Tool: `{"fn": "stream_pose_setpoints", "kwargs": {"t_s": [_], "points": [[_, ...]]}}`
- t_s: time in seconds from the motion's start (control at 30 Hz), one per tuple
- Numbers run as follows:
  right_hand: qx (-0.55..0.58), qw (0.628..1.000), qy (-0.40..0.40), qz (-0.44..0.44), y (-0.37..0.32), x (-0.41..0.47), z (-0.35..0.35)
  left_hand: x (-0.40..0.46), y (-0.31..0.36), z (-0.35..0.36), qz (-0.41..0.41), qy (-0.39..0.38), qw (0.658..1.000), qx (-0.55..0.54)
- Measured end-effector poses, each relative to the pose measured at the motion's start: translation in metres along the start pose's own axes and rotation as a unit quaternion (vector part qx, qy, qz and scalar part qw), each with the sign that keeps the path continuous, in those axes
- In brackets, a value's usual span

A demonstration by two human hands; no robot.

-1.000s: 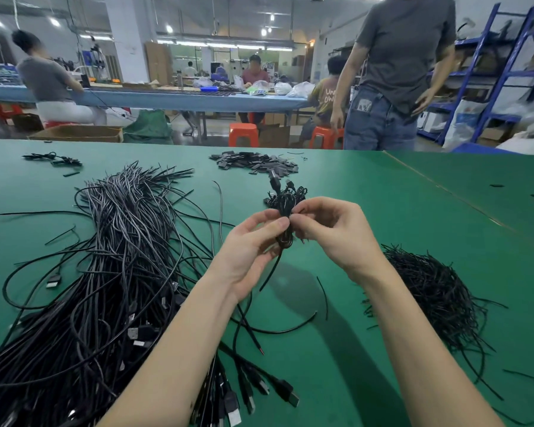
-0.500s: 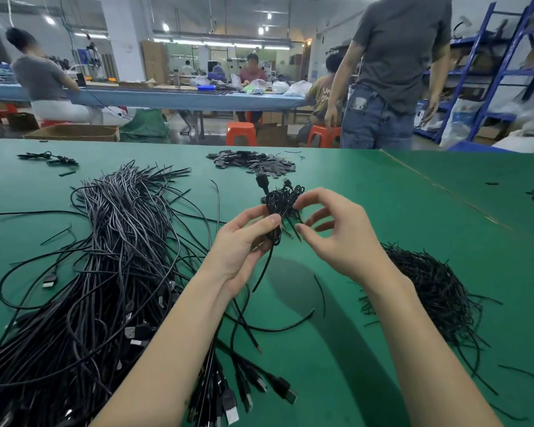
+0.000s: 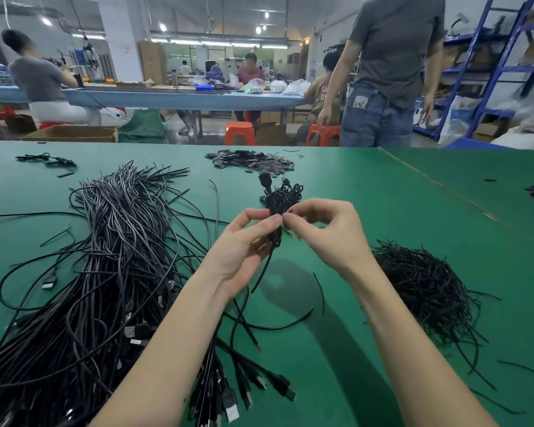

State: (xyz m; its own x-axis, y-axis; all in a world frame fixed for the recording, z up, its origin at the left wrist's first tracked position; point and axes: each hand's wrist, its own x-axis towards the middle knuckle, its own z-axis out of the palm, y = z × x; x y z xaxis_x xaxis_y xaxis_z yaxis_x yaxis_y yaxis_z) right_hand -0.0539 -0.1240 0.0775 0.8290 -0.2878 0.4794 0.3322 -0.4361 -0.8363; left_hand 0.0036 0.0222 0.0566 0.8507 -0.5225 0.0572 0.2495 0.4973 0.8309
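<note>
**Coiled Cable Bundle: Two-Hand Pinch Above the Counter**

The left hand [image 3: 244, 245] is pinching the coiled cable bundle [image 3: 280, 203] at its waist. Thumb and forefinger are closing on it from the 9 o'clock side, and the other fingers are curling loosely beneath. The right hand [image 3: 327, 232] is meeting it from the 3 o'clock side, with thumb and forefinger tips pinching at the same waist. Whether a thin tie is lying between those tips cannot be told. The two sets of fingertips are nearly touching across the bundle.

The bundle is standing roughly upright between the hands, raised above the green counter [image 3: 383, 211]. Its looped upper part is projecting toward 12 o'clock beyond the fingertips, with connector ends sticking out at the top. One loose tail is hanging from the waist toward 6 o'clock, running just beside the left palm.

Around the hands:

- A large pile of loose cables [image 3: 111, 257] is lying at 9 o'clock and spreading toward 7 o'clock.
- A row of USB plugs [image 3: 244, 392] is pointing out at 6 o'clock, beside the left forearm.
- A heap of thin black ties [image 3: 420, 288] is lying at 4 o'clock, near the right forearm.
- A pile of small flat dark pieces [image 3: 250, 161] is lying at 12 o'clock, well apart from the bundle.
- A person in a grey shirt [image 3: 392, 72] is standing at 1 o'clock, behind the counter's far edge.
</note>
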Motion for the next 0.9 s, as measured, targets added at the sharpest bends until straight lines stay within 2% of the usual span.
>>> {"fn": "stream_pose_setpoints", "kwargs": {"t_s": [0.03, 0.07, 0.1, 0.13, 0.17, 0.2, 0.23, 0.3, 0.33, 0.37, 0.43, 0.53, 0.7, 0.77, 0.83, 0.87, 0.9], "points": [[0.11, 0.987, -0.031, 0.11, -0.002, 0.001, -0.002, 0.0, -0.001, 0.001, 0.028, -0.001, 0.999, 0.025], [0.246, 0.939, -0.067, 0.232, -0.002, 0.002, -0.004, -0.001, -0.002, 0.002, 0.058, -0.003, 0.997, 0.051], [0.371, 0.86, -0.092, 0.337, -0.003, 0.002, -0.005, -0.002, -0.002, 0.003, 0.085, -0.005, 0.994, 0.074], [0.455, 0.788, -0.099, 0.402, -0.003, 0.001, -0.006, -0.003, -0.002, 0.004, 0.105, -0.005, 0.99, 0.092], [0.492, 0.755, -0.105, 0.421, -0.002, -0.001, -0.005, -0.002, -0.002, 0.005, 0.113, -0.005, 0.989, 0.1], [0.49, 0.758, -0.117, 0.415, 0.0, -0.001, -0.004, -0.002, -0.001, 0.004, 0.109, -0.005, 0.989, 0.097], [0.439, 0.801, -0.131, 0.386, 0.002, -0.001, -0.004, -0.001, 0.0, 0.003, 0.094, -0.005, 0.992, 0.084], [0.249, 0.926, -0.121, 0.256, 0.006, 0.0, -0.006, 0.0, 0.002, 0.0, 0.057, 0.001, 0.997, 0.058], [0.13, 0.973, -0.095, 0.168, 0.008, 0.0, -0.009, 0.001, 0.002, -0.001, 0.042, 0.01, 0.998, 0.052], [0.01, 0.995, -0.063, 0.071, 0.011, 0.0, -0.013, 0.002, 0.002, -0.003, 0.03, 0.019, 0.998, 0.047], [-0.15, 0.983, -0.045, -0.094, 0.016, -0.001, -0.018, 0.003, 0.0, -0.004, 0.014, 0.028, 0.999, 0.042], [-0.199, 0.963, -0.049, -0.175, 0.02, -0.004, -0.015, 0.002, -0.002, -0.004, 0.005, 0.025, 0.999, 0.04], [-0.167, 0.97, -0.019, -0.173, 0.02, -0.005, -0.007, 0.0, 0.001, -0.006, -0.003, 0.009, 0.999, 0.044], [-0.115, 0.985, -0.002, -0.127, 0.02, -0.005, 0.0, -0.001, 0.002, -0.006, 0.003, 0.002, 0.999, 0.047], [0.001, 1.0, -0.026, -0.006, 0.014, -0.004, 0.005, -0.003, 0.001, -0.005, 0.022, -0.002, 0.998, 0.061], [0.103, 0.989, -0.048, 0.096, 0.011, -0.003, 0.004, -0.003, 0.001, -0.005, 0.036, -0.003, 0.997, 0.071], [0.245, 0.94, -0.082, 0.225, 0.007, -0.002, 0.004, -0.004, 0.001, -0.004, 0.051, -0.006, 0.995, 0.082]]}}
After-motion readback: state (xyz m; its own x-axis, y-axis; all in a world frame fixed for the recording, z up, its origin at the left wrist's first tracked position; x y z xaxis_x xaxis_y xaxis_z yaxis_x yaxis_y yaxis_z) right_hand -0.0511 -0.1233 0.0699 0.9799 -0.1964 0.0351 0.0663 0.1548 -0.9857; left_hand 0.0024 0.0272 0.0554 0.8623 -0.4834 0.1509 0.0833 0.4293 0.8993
